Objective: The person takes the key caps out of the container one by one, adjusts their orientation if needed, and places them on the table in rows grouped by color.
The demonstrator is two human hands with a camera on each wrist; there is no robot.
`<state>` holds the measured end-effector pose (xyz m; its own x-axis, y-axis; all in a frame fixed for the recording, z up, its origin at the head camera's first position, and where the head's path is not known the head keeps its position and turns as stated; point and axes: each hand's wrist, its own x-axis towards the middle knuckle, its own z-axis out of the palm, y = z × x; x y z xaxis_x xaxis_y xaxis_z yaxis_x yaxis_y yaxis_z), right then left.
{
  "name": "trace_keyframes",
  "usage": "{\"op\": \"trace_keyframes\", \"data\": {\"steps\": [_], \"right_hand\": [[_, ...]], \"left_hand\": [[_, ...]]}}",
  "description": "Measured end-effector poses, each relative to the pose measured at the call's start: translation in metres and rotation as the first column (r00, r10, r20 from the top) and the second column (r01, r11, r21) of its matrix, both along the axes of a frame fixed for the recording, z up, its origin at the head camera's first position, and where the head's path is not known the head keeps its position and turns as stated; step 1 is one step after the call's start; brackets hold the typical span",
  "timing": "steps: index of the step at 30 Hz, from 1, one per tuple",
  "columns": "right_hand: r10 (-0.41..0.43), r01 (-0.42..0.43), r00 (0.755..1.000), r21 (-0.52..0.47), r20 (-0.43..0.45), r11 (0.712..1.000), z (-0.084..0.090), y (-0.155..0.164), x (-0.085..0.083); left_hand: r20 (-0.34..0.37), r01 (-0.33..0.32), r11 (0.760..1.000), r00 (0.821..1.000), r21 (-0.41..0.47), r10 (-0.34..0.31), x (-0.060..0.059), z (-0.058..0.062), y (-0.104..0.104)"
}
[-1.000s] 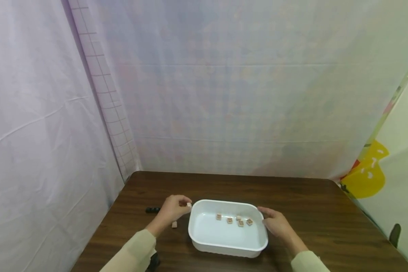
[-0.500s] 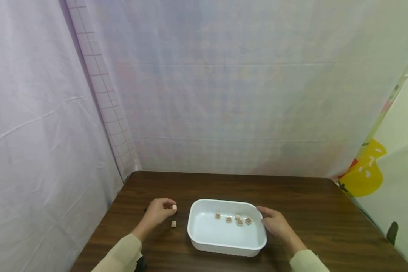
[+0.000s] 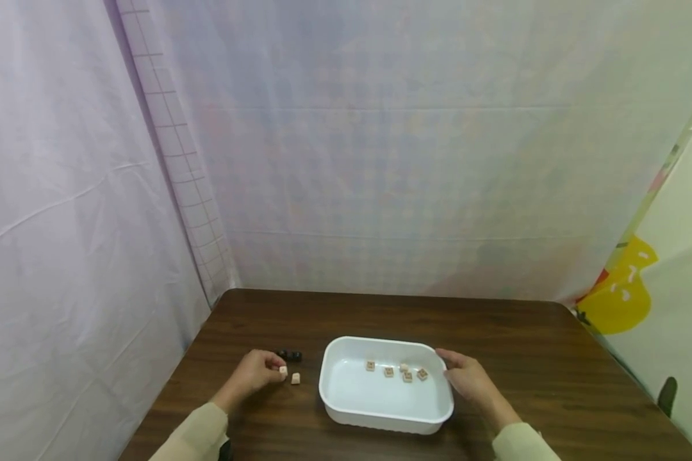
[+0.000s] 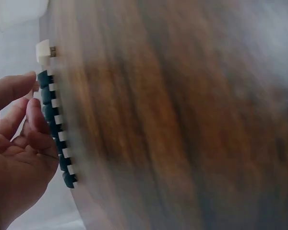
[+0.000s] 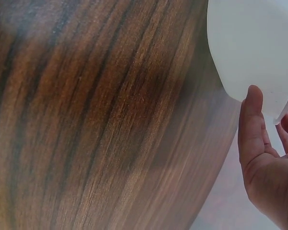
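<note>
The small pale wooden cube (image 3: 284, 370) sits pinched in the curled fingertips of the left hand (image 3: 252, 371), low over the dark brown wooden table (image 3: 513, 339), left of the white oval plastic tub (image 3: 346, 400). A second pale cube (image 3: 295, 378) lies on the table just beside it. The right hand (image 3: 467, 378) grips the tub's right rim, thumb against the wall. Inside lie five small tan cubes (image 3: 406, 376). Beyond the left hand lies a dark green-and-white beaded strip (image 4: 55, 127).
</note>
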<state>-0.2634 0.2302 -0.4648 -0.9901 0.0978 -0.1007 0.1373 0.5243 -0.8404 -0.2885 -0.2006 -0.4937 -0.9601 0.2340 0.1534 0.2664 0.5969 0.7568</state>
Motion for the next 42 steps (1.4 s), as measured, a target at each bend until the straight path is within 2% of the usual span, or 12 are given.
{"op": "trace_keyframes", "data": {"steps": [9, 27, 31, 36, 42], "right_hand": [[-0.004, 0.004, 1.0, 0.01, -0.001, 1.0, -0.0021, 0.0005, -0.0016], [-0.002, 0.002, 1.0, 0.032, 0.004, 0.999, 0.0004, 0.0004, -0.0018], [-0.001, 0.001, 1.0, 0.032, 0.002, 1.0, 0.0004, 0.0002, -0.0015], [-0.001, 0.001, 1.0, 0.036, 0.0, 0.999, 0.0008, -0.0002, -0.0015], [0.002, -0.002, 1.0, 0.04, 0.009, 0.999, 0.0021, -0.0008, -0.0012]], "left_hand": [[0.015, 0.074, 0.996, 0.997, -0.042, -0.073, -0.0005, -0.006, 0.0002], [0.064, 0.046, 0.998, 0.997, -0.03, -0.044, 0.0002, -0.0053, 0.0062], [0.04, 0.039, 0.997, 0.999, -0.06, -0.037, -0.001, -0.0048, 0.0053], [-0.035, 0.035, 0.994, 0.999, -0.101, -0.039, -0.0033, -0.0021, 0.0032], [-0.035, 0.077, 0.988, 0.996, -0.134, -0.083, -0.0041, -0.0005, 0.0032]]}}
